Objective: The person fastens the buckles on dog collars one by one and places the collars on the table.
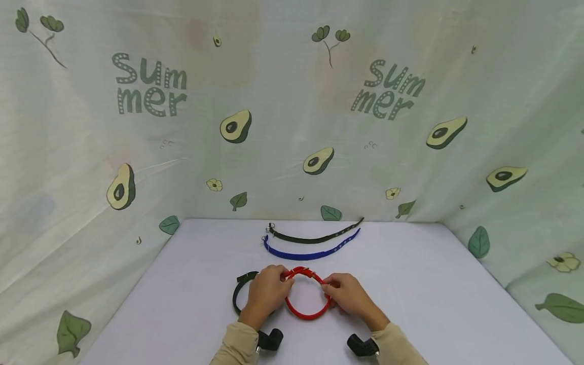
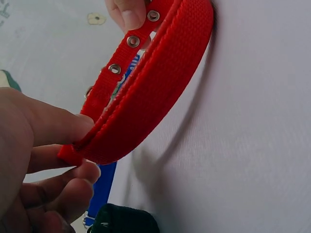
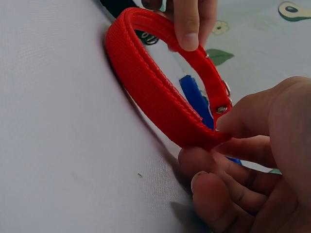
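A red collar [image 1: 308, 317], buckled into a ring, stands between both hands at the front of the table. On its left side, my left hand [image 1: 268, 290] pinches the band between thumb and fingers. The right hand [image 1: 349, 293] pinches the opposite side. Metal eyelets show along the red strap in the left wrist view, and the collar's lower edge [image 3: 160, 114] is close to the white surface in the right wrist view. A dark collar [image 1: 236, 294], also looped, lies beside the left hand, which partly hides it.
Farther back, a blue collar [image 1: 301, 256] and a black collar [image 1: 305, 240] lie unfastened in shallow curves, one behind the other. The white table [image 1: 392, 263] meets a patterned cloth [image 1: 274, 76] at the back and sides. Each wrist wears a black device [image 1: 271, 339].
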`<state>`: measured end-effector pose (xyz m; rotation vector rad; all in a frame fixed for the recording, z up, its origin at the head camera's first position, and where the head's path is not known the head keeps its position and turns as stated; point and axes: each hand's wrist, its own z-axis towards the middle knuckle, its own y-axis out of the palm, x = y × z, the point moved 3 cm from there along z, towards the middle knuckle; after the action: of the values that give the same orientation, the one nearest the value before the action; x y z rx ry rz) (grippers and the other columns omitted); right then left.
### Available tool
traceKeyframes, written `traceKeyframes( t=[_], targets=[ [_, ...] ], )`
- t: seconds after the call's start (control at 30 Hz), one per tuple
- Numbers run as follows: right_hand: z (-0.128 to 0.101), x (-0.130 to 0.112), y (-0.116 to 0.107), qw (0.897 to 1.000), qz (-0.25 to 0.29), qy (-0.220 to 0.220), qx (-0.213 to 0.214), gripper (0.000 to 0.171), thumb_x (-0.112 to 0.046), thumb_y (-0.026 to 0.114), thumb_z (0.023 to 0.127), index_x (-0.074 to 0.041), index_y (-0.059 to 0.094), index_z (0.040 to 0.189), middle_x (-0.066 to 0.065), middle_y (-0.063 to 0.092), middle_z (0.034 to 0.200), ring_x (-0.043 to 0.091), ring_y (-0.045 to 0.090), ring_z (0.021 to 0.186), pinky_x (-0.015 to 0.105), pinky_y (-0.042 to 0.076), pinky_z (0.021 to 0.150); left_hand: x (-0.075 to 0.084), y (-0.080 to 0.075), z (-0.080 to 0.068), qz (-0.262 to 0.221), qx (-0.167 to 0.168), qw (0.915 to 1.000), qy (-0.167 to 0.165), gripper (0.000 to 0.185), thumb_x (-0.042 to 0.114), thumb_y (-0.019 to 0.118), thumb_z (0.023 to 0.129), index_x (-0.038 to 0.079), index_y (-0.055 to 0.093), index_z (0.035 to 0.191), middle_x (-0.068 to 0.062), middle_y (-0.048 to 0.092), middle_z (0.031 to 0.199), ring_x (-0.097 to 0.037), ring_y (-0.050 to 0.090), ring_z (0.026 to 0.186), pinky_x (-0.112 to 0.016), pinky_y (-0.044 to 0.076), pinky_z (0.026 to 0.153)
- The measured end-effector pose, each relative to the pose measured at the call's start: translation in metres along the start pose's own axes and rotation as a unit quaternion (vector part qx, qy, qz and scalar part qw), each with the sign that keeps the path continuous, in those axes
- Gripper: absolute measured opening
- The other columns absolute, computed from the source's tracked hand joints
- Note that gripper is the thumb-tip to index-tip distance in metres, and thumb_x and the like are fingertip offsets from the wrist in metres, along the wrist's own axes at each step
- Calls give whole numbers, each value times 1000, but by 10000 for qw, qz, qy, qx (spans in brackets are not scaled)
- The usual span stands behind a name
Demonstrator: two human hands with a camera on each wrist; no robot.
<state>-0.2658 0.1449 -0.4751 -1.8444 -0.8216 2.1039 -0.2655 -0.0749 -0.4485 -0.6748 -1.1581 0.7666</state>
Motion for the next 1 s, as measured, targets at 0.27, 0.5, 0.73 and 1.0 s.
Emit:
traceKeyframes(
  t=[0.27,0.5,0.73,1.0],
  targets=[
    [-2,-6,6,9996,-119,253,92,14,-14,64,95,-4,73,101,1,60,67,13,54,52,29,48,46,-2,-2,0,404,-54,9990,-168,21,30,83,82,11,77,86,0,52,77,-14,48,62,-29,41,53],
    [-4,-11,10,9985,-509,-112,171,12,-11,66,92,-5,76,96,-2,60,70,13,54,61,27,46,54,-8,-1,0,444,-242,9982,-338,21,30,80,83,12,72,75,2,54,73,-13,49,61,-29,41,52],
    [-5,-11,14,9971,-721,-195,137,12,-15,68,92,-8,77,97,-5,61,73,13,54,68,27,45,57,-12,-1,-2,443,-464,9973,-364,22,30,77,84,13,70,73,3,55,70,-14,50,61,-30,42,53],
    [-3,-12,15,9962,-828,-134,222,12,-16,68,93,-10,77,98,-6,63,77,14,54,72,28,46,60,-14,-4,-1,320,-608,9966,-460,22,30,78,84,15,67,72,4,55,67,-15,50,60,-31,42,53]
  ],
)
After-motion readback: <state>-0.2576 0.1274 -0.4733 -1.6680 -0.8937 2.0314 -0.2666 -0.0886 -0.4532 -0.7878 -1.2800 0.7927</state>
